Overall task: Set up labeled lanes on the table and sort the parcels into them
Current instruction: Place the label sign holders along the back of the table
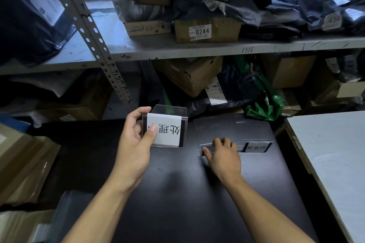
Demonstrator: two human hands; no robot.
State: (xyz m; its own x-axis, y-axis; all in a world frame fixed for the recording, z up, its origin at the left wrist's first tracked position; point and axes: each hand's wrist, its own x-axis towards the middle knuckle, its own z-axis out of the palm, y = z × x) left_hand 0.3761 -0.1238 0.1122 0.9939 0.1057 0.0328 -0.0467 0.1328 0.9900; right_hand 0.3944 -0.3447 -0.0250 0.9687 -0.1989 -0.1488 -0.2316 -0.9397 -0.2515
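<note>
My left hand (136, 136) grips a clear acrylic sign holder (167, 126) with a white label card printed in black characters, held upside down just above the black table (177, 193). The thumb presses on the card's front. My right hand (223, 154) rests on the table's far right part, its fingers curled over the edge of a second clear holder (209, 149) that lies flat. Right beside it lies a third label holder (256, 147) with black characters on white. Parcels fill the shelves behind: a cardboard box marked 0244 (207, 29) and dark plastic mailers (296, 6).
A grey metal shelf rack (177, 49) stands directly behind the table, with a perforated upright (94, 45). A green bag (264, 102) sits on the lower shelf. A grey-topped table (335, 154) adjoins on the right. Cardboard boxes (23, 163) stand at the left.
</note>
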